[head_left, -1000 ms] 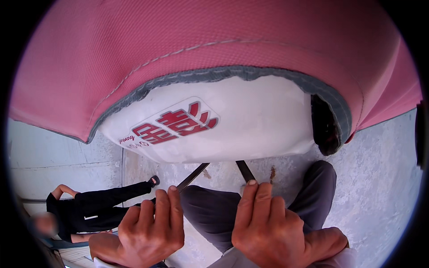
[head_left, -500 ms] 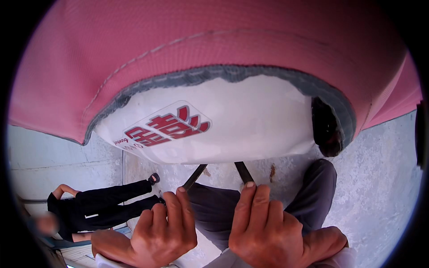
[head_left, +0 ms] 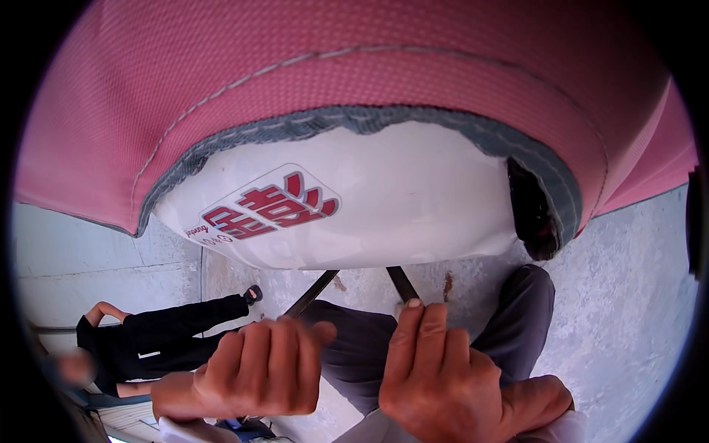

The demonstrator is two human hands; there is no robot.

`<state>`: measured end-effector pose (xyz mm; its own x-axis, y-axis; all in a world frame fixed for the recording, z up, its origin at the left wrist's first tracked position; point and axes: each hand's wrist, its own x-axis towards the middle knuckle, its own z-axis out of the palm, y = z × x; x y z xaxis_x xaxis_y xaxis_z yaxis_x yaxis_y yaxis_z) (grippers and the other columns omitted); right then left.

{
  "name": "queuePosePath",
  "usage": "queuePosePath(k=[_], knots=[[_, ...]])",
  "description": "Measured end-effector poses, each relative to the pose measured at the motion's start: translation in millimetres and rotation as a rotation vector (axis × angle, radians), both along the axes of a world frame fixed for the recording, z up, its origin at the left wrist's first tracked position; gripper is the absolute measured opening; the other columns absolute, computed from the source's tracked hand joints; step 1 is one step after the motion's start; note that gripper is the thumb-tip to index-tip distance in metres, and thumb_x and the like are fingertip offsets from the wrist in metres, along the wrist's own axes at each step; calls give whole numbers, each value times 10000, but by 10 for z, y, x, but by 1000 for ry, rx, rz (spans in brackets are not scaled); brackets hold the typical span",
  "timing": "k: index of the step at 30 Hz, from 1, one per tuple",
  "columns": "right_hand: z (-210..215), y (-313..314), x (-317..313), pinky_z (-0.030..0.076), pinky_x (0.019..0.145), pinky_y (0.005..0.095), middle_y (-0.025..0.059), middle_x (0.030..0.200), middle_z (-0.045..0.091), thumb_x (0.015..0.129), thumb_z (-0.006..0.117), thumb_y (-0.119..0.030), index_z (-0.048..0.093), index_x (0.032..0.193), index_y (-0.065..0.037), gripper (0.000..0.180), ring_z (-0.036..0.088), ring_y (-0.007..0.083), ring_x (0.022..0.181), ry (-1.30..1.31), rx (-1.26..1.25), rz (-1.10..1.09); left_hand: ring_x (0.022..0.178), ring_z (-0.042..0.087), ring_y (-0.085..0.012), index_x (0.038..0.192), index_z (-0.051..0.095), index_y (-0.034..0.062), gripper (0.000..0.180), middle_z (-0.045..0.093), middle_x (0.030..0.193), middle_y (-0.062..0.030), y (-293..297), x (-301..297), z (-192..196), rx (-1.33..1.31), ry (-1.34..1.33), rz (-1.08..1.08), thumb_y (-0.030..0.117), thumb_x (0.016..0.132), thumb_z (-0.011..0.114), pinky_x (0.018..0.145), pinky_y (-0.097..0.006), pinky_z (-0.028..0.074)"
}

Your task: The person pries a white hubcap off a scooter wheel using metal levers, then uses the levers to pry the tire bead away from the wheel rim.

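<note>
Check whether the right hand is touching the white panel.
Apart: the head view shows grey floor and a dark strip between the right hand and the white panel.

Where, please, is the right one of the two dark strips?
In the head view, just right of centre, the strip shows between the white panel above and the right hand below.

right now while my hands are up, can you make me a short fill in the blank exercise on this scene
1. The cover arching over the white panel is coloured ____.
2. The right hand has its fingertips at the lower end of one of ____ dark strips.
3. Beyond the left hand, another person wears ____ trousers.

Missing words: pink; two; black
</note>
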<state>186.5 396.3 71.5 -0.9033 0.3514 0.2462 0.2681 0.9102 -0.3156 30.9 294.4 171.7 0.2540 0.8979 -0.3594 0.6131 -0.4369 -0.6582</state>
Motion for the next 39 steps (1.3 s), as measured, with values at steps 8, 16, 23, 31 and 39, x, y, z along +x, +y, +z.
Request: queuePosePath(k=[8, 16, 23, 31, 39], knots=[[-75, -41, 5, 436, 421, 242, 236, 943, 708, 732, 668, -48, 716, 1036, 98, 340, 569, 160, 598, 86, 108, -34, 385, 355, -95, 525, 403, 115, 517, 378, 432, 12, -41, -282, -164, 315, 90, -495, 239, 971, 633, 438, -255, 217], [-172, -31, -6, 416, 417, 239, 231, 940, 708, 736, 668, -44, 719, 1037, 93, 334, 568, 157, 601, 59, 109, -32, 376, 368, -98, 534, 404, 166, 499, 376, 434, 26, -55, -280, -268, 402, 35, -426, 258, 961, 645, 447, -258, 268], [-118, -8, -3, 402, 403, 243, 235, 935, 707, 739, 670, -41, 719, 1032, 96, 327, 559, 159, 587, 37, 83, -25, 372, 363, -82, 566, 392, 185, 476, 371, 428, 40, -174, -354, -251, 323, 0, -494, 270, 940, 675, 436, -236, 287], [-73, 42, -43, 419, 376, 256, 266, 867, 710, 721, 721, 69, 730, 971, 127, 256, 581, 175, 546, 36, 17, 28, 519, 486, -103, 606, 504, 171, 336, 442, 494, 71, -192, -224, -352, 688, -101, -347, 233, 885, 681, 545, -255, 403], [170, 162, 25, 469, 436, 275, 214, 919, 701, 731, 658, -72, 718, 1033, 95, 350, 598, 199, 640, -73, -294, 41, 506, 309, -113, 853, 325, 111, 400, 402, 732, -15, 274, 344, -996, 1948, -1585, 288, 402, 1112, 414, 406, -218, 232]])
